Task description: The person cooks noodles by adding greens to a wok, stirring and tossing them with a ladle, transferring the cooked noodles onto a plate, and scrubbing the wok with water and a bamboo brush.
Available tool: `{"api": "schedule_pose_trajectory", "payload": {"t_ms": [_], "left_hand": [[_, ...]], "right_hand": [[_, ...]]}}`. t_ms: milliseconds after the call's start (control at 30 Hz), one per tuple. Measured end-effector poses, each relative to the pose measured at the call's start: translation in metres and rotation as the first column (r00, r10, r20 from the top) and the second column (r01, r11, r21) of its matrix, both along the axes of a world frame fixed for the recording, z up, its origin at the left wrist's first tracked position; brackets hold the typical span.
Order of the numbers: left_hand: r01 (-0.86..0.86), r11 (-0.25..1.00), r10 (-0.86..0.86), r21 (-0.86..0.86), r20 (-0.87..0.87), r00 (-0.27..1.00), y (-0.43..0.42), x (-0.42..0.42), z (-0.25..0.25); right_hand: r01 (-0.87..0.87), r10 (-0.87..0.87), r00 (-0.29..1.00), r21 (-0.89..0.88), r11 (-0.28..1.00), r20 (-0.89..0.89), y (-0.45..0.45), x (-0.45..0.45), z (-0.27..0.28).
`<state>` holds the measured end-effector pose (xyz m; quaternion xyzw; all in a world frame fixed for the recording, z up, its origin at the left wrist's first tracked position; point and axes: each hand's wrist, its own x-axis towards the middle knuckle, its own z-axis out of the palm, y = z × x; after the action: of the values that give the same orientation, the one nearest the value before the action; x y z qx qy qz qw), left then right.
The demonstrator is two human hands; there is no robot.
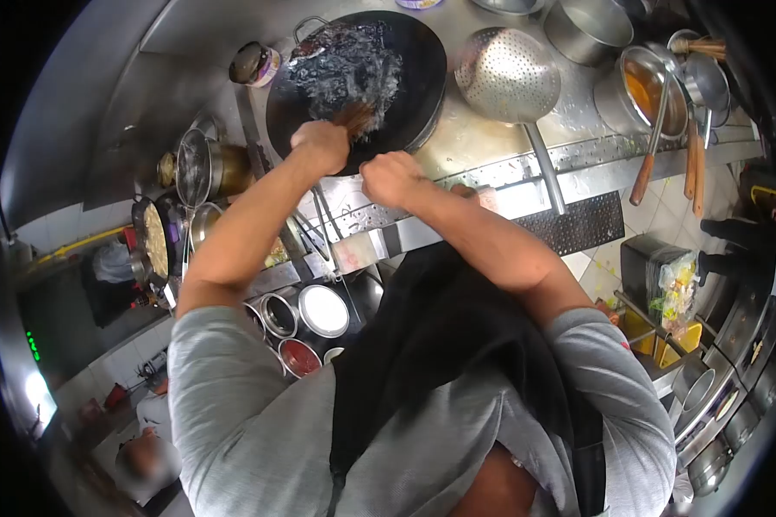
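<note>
My left hand (321,146) is closed around a brown bamboo wok brush (355,117), its bristles down in the wok. The large black wok (424,65) holds dark, foamy water (341,65) and has a loop handle (309,28) at its far left. At the wok's near rim, my right hand (391,178) is closed in a fist on the edge; its fingertips and the exact spot they grip are hidden. To the right of the wok, a round perforated strainer (507,73) lies on the steel worktop with its handle towards me.
Steel pots (588,30) and a pot of orange liquid (642,86) with ladles stand at the right. A jar (254,65) sits left of the wok. Lidded containers (323,310) and a pan (153,237) are at lower left. A person (147,457) is at the far lower left.
</note>
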<state>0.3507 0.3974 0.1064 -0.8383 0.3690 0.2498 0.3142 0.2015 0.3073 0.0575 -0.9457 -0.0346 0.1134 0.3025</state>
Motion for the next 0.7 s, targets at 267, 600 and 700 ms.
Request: {"api": "schedule_pose_trajectory", "payload": {"t_ms": [267,600,700], "left_hand": [[-0.215,0.964,0.222,-0.154,0.033,0.974,-0.038,0.06,0.012],[-0.109,0.993,0.101,0.04,0.164,0.981,0.015,0.069,0.017],[-0.148,0.987,0.157,-0.057,0.198,0.968,-0.025,0.075,-0.002]], "right_hand": [[0.004,-0.004,1.0,-0.011,1.0,-0.003,-0.005,-0.002,0.009],[-0.035,0.034,0.999,-0.034,0.999,-0.023,-0.002,0.001,0.006],[-0.015,0.015,1.0,-0.035,0.999,-0.021,-0.003,-0.004,0.0]]}}
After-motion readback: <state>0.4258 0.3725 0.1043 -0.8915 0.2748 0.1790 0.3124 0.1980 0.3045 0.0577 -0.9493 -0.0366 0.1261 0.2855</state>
